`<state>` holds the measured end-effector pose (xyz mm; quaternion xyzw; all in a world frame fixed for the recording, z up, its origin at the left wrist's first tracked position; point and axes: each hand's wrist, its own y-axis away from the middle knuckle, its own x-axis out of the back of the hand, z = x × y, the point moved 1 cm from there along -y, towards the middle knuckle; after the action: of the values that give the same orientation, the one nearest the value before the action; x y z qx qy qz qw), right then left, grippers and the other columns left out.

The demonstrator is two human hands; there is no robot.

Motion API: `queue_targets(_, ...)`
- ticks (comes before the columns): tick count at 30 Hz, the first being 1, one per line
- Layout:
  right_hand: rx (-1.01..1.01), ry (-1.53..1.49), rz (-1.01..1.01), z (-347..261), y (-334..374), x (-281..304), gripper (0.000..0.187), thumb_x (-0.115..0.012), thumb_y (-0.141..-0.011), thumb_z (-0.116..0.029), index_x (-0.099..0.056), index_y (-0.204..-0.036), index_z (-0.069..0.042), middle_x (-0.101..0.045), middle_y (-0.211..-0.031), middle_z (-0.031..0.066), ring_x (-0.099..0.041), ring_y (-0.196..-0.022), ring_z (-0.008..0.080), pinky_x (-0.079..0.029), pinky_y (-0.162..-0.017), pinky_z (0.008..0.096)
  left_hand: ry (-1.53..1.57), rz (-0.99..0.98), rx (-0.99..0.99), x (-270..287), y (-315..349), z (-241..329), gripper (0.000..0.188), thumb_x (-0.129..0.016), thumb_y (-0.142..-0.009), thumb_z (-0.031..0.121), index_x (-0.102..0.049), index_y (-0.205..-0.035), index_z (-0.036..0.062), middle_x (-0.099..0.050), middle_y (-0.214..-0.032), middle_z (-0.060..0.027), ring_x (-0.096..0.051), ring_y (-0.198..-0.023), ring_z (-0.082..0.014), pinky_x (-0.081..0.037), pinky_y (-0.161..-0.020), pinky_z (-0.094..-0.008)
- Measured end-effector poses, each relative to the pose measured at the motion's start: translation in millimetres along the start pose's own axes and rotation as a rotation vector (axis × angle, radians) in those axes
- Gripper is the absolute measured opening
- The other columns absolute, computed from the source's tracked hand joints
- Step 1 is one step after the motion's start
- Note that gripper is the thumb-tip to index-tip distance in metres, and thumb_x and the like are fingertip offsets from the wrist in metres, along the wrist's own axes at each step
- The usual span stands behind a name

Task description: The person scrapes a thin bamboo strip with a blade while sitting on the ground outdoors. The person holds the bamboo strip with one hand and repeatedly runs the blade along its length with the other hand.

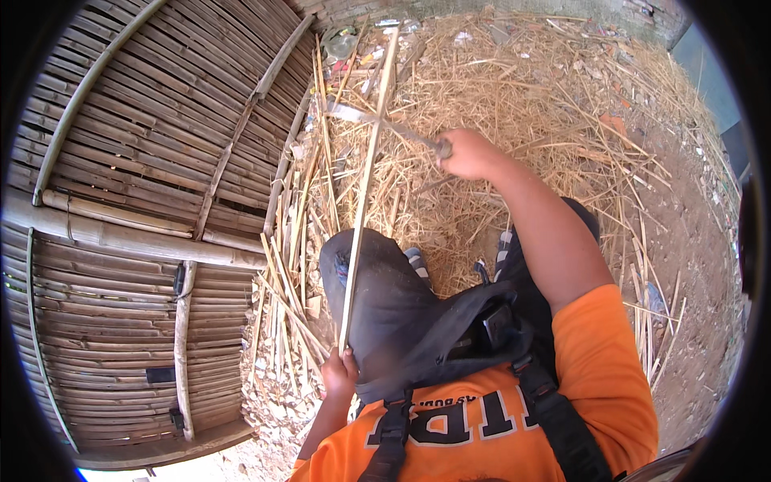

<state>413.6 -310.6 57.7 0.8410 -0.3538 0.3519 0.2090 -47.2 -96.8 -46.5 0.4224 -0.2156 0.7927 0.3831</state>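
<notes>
A long pale bamboo strip (359, 217) runs from beside my left thigh up toward the far wall. My left hand (339, 371) is closed around its near end, next to my hip. Out in front, my right hand (470, 154) grips a large knife (409, 133) by its handle. The knife's blade points left and crosses the strip in its upper part; whether the edge cuts into it I cannot tell. The strip passes over my left knee (353, 253), and my legs are bent in a squat or low seat.
A wall of bamboo slats (152, 153) with poles stands close on my left. Loose bamboo strips (293, 297) lie along its foot. Straw and shavings (514, 104) cover the ground ahead, with bare dirt (691, 257) to the right. Some plastic litter (341, 44) lies at the far left.
</notes>
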Motion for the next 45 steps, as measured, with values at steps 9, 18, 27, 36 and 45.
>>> queue_targets(9, 0.208, 0.169, -0.207, -37, 26, -20, 0.024, -0.065, -0.082, -0.006, -0.072, -0.105, -0.008, -0.07, -0.083, 0.0119, -0.068, -0.076, 0.0214, -0.054, -0.07, 0.0397, -0.043, 0.058, -0.08, -8, 0, -9, 0.033, -0.054, -0.102, 0.029, -0.058, -0.085, 0.0017, -0.057, -0.057, -0.0182, -0.062, -0.055, -0.0405, -0.046, -0.053, -0.0473)
queue_targets(18, -0.101, -0.154, 0.095, 3, -3, 5, 0.023, -0.061, -0.09, -0.008, -0.066, -0.112, 0.0, -0.068, -0.084, 0.0113, -0.066, -0.074, 0.0185, -0.055, -0.066, 0.0345, -0.054, 0.037, -0.028, 2, 1, 4, 0.028, -0.054, -0.102, 0.026, -0.06, -0.089, 0.0019, -0.06, -0.058, -0.0158, -0.064, -0.054, -0.0354, -0.048, -0.053, -0.0448)
queue_targets(27, 0.208, 0.128, -0.141, -34, 19, -19, 0.02, -0.062, -0.088, -0.004, -0.068, -0.107, -0.006, -0.066, -0.076, 0.008, -0.066, -0.069, 0.0201, -0.055, -0.063, 0.0358, -0.026, 0.039, -0.044, -8, 1, -2, 0.024, -0.055, -0.1, 0.023, -0.063, -0.092, 0.0014, -0.058, -0.057, -0.0171, -0.061, -0.053, -0.0389, -0.046, -0.053, -0.0452)
queue_targets(36, -0.131, -0.151, 0.108, 15, -7, 9, 0.026, -0.065, -0.088, -0.01, -0.066, -0.114, -0.004, -0.066, -0.083, 0.0126, -0.063, -0.072, 0.0179, -0.053, -0.068, 0.035, -0.059, 0.015, -0.038, 4, -1, 7, 0.026, -0.055, -0.101, 0.023, -0.06, -0.088, 0.0009, -0.057, -0.056, -0.0177, -0.06, -0.052, -0.039, -0.046, -0.052, -0.0469)
queue_targets(45, 0.327, 0.289, -0.167, -46, 31, -22, 0.022, -0.064, -0.084, -0.008, -0.07, -0.105, -0.006, -0.069, -0.079, 0.0111, -0.068, -0.074, 0.022, -0.055, -0.069, 0.0406, -0.005, 0.013, -0.053, -4, 1, 1, 0.025, -0.053, -0.102, 0.023, -0.062, -0.093, 0.0008, -0.058, -0.056, -0.0145, -0.062, -0.053, -0.0341, -0.046, -0.052, -0.0431)
